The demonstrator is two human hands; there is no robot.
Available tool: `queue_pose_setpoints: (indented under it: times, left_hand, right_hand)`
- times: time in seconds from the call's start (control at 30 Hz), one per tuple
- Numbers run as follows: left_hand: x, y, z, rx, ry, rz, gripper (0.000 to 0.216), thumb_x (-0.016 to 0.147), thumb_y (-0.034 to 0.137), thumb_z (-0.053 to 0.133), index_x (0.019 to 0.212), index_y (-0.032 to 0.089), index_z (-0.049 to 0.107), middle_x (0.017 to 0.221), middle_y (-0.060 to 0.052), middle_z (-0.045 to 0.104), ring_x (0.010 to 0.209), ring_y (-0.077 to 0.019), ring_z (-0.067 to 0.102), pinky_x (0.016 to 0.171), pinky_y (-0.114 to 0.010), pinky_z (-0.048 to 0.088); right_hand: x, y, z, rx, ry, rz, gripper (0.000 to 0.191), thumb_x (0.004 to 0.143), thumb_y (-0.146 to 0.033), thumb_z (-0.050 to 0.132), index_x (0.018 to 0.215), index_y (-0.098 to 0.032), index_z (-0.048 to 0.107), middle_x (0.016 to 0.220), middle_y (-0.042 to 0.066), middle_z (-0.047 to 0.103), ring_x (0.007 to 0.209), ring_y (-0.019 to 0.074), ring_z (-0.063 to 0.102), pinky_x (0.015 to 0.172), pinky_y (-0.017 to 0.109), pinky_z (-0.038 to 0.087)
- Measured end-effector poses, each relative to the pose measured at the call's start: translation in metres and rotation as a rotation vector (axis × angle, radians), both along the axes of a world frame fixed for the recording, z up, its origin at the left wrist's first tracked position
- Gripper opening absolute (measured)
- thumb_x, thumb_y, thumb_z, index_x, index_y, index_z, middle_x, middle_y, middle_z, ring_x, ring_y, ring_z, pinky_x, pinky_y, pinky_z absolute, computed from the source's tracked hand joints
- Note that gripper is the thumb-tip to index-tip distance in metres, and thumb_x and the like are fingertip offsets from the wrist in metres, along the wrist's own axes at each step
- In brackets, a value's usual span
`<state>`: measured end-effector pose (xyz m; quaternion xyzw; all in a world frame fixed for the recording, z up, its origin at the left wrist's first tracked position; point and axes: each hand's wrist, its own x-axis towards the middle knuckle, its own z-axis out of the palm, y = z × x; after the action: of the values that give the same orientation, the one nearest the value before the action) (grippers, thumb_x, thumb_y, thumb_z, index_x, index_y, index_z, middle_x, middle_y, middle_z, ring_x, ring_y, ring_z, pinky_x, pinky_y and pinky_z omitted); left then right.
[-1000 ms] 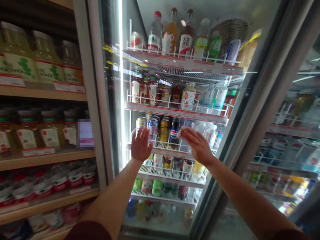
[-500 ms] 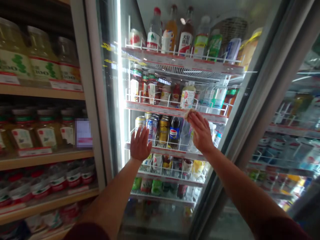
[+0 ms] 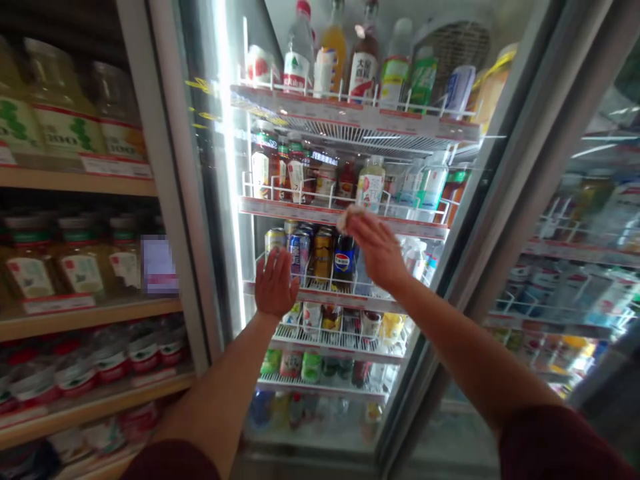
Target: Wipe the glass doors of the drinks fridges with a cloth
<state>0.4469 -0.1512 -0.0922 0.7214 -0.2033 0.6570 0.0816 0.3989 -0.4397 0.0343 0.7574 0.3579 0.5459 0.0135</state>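
Note:
My left hand [image 3: 276, 283] rests flat with fingers spread against the glass door [image 3: 206, 200] of a lit drinks fridge, in front of several cans. Under the fingers of my right hand [image 3: 381, 252] is a crumpled pale cloth [image 3: 345, 217], pressed to the same glass at the height of the middle shelf edge. Behind the glass, a dark bottle with a blue label [image 3: 343, 259] stands just below the cloth. A bottle with a white label [image 3: 371, 187] shows a little above it.
Wooden shelves [image 3: 85, 312] with bottles and jars stand on the left. A grey door frame [image 3: 475, 213] slants along the right side, with another glass-fronted fridge [image 3: 565, 247] beyond it. Wire-fronted shelves [image 3: 330, 350] inside the fridge carry bottles, cans and cups.
My right hand has slid left across the glass with the cloth. My left hand stays flat in much the same spot. The view has shifted slightly.

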Motion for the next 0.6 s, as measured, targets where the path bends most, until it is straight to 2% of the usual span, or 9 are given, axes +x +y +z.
queue_pose_setpoints:
  times: [0.1, 0.13, 0.17, 0.2, 0.3, 0.37, 0.43, 0.53, 0.6]
  left_hand:
    - [0.002, 0.001, -0.002, -0.015, 0.038, -0.015, 0.069, 0.099, 0.034, 0.045, 0.161, 0.016, 0.021, 0.161, -0.012, 0.036, 0.156, -0.0249, 0.016, 0.129, -0.048, 0.008]
    - [0.002, 0.001, -0.003, -0.02, 0.05, -0.026, 0.068, 0.099, 0.035, 0.045, 0.16, 0.016, 0.023, 0.161, -0.012, 0.036, 0.156, -0.0247, 0.016, 0.13, -0.048, 0.007]
    - [0.003, 0.001, -0.003, -0.025, 0.064, -0.038, 0.067, 0.099, 0.035, 0.044, 0.16, 0.016, 0.024, 0.161, -0.012, 0.036, 0.156, -0.0244, 0.016, 0.13, -0.048, 0.006]
    - [0.003, 0.001, -0.004, -0.032, 0.079, -0.049, 0.067, 0.098, 0.035, 0.044, 0.16, 0.016, 0.025, 0.161, -0.011, 0.036, 0.156, -0.0243, 0.016, 0.13, -0.048, 0.005]
    - [0.003, 0.001, -0.006, -0.049, 0.138, -0.067, 0.066, 0.098, 0.037, 0.044, 0.159, 0.018, 0.026, 0.162, -0.011, 0.034, 0.156, -0.0244, 0.015, 0.13, -0.048, 0.003]
    - [0.004, 0.002, -0.007, -0.058, 0.168, -0.073, 0.066, 0.099, 0.038, 0.043, 0.16, 0.019, 0.025, 0.163, -0.01, 0.032, 0.156, -0.0239, 0.013, 0.13, -0.049, 0.002]
    - [0.005, 0.003, -0.006, -0.06, 0.167, -0.082, 0.067, 0.099, 0.038, 0.043, 0.161, 0.02, 0.023, 0.164, -0.01, 0.032, 0.157, -0.0232, 0.011, 0.131, -0.049, 0.002]
    - [0.004, 0.004, -0.002, -0.062, 0.136, -0.104, 0.067, 0.1, 0.036, 0.044, 0.161, 0.021, 0.021, 0.162, -0.011, 0.035, 0.157, -0.0238, 0.012, 0.13, -0.051, 0.005]
    - [-0.004, -0.003, 0.0, -0.079, 0.123, -0.124, 0.066, 0.101, 0.035, 0.043, 0.161, 0.021, 0.021, 0.162, -0.012, 0.035, 0.156, -0.0253, 0.012, 0.129, -0.054, 0.005]
  right_hand:
    - [-0.009, -0.003, -0.048, -0.408, 0.134, 0.121, 0.058, 0.101, -0.012, 0.04, 0.157, -0.03, 0.034, 0.152, -0.003, 0.054, 0.145, 0.011, 0.043, 0.118, 0.033, 0.039]
    - [-0.011, -0.008, -0.055, -0.483, 0.161, 0.146, 0.057, 0.101, -0.014, 0.041, 0.156, -0.029, 0.035, 0.151, -0.003, 0.055, 0.144, 0.01, 0.044, 0.117, 0.032, 0.04]
    - [-0.013, -0.015, -0.055, -0.493, 0.17, 0.146, 0.058, 0.101, -0.013, 0.042, 0.156, -0.028, 0.035, 0.151, -0.003, 0.054, 0.144, 0.0097, 0.043, 0.117, 0.032, 0.04]
    - [-0.013, -0.022, -0.05, -0.437, 0.158, 0.122, 0.059, 0.1, -0.011, 0.041, 0.157, -0.029, 0.033, 0.152, -0.004, 0.053, 0.146, 0.0102, 0.041, 0.119, 0.033, 0.038]
    - [-0.012, -0.036, -0.024, -0.068, 0.039, -0.022, 0.066, 0.099, -0.007, 0.038, 0.159, -0.032, 0.026, 0.158, -0.002, 0.045, 0.152, 0.0146, 0.03, 0.125, 0.041, 0.027]
    - [-0.011, -0.035, -0.024, 0.098, -0.017, -0.083, 0.069, 0.098, -0.006, 0.037, 0.16, -0.032, 0.022, 0.161, -0.001, 0.04, 0.155, 0.0171, 0.024, 0.127, 0.043, 0.023]
    - [-0.013, -0.026, -0.047, 0.063, -0.005, -0.072, 0.072, 0.097, -0.005, 0.037, 0.161, -0.031, 0.018, 0.161, -0.001, 0.04, 0.155, 0.0167, 0.022, 0.127, 0.042, 0.023]
    - [-0.018, -0.004, -0.102, -0.099, 0.109, -0.017, 0.075, 0.093, -0.003, 0.037, 0.161, -0.03, 0.018, 0.159, -0.002, 0.043, 0.154, 0.0138, 0.026, 0.126, 0.039, 0.025]
    - [-0.021, 0.012, -0.131, -0.068, 0.186, -0.019, 0.076, 0.092, -0.004, 0.038, 0.162, -0.027, 0.018, 0.16, 0.0, 0.042, 0.154, 0.0153, 0.026, 0.125, 0.04, 0.028]
